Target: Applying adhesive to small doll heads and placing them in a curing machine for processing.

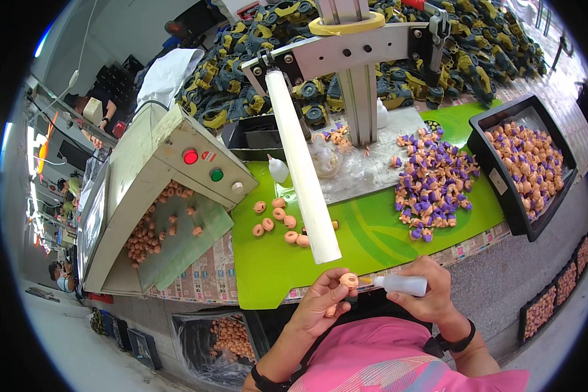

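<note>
My left hand [315,306] is closed, with a small peach-coloured hollow round piece [349,280] pinched at its fingertips, the opening showing. A second peach piece [331,310] sits lower in the same hand, against the fingers. My right hand [432,287] grips a whitish squeeze bottle [404,285] tilted sideways. Its thin yellowish nozzle [366,280] points left and comes close to the round piece; whether they touch, I cannot tell. Ahead on the green mat [261,255] lie several similar peach pieces [268,224].
A long white bar [304,170] reaches toward me from a metal stand [358,98]. Left is a beige machine [170,147] with peach pieces inside. Purple-and-peach figures [431,183] pile up at right beside a full black bin [490,170]. Toy vehicles [242,72] heap behind; another bin [261,333] stands below.
</note>
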### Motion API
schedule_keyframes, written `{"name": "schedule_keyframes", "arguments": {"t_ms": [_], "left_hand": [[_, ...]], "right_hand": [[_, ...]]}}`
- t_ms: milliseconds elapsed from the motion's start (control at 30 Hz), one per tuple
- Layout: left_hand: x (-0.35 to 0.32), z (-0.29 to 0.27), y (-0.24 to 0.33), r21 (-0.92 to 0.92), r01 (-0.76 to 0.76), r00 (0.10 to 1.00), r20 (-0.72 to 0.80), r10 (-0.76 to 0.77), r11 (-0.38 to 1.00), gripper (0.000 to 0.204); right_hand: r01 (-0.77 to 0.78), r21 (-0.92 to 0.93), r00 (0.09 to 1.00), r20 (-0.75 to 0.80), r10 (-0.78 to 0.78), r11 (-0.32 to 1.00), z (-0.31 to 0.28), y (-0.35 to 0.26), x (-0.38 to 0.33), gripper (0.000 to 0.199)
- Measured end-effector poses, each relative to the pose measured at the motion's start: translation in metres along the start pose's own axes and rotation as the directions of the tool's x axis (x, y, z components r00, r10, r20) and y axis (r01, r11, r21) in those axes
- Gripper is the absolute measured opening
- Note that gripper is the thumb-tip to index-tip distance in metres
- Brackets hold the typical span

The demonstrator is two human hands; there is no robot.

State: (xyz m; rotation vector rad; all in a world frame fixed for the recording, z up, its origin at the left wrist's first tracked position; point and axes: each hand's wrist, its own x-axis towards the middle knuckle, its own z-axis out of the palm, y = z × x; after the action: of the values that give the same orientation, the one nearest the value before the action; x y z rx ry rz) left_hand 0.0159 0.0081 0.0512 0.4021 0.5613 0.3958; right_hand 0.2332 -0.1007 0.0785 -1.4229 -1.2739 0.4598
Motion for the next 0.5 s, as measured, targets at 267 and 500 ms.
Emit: {"name": "schedule_keyframes", "arguments": {"t_ms": [267,500], "left_hand": [[-0.002,-0.003,-0.001,-0.014,-0.015,0.999,-0.039,0.014,1.000,0.031],[-0.002,0.000,0.002,0.031,-0.094,0.994,-0.062,0.095,0.995,0.033]], "right_hand": [[0.031,0.004,0.999,0.041,-0.031,1.000,-0.001,-0.003,0.002,0.034],[-0.051,0.074,0.999,0.006,0.051,0.996,0.004,0.005,-0.004,0.034]]}}
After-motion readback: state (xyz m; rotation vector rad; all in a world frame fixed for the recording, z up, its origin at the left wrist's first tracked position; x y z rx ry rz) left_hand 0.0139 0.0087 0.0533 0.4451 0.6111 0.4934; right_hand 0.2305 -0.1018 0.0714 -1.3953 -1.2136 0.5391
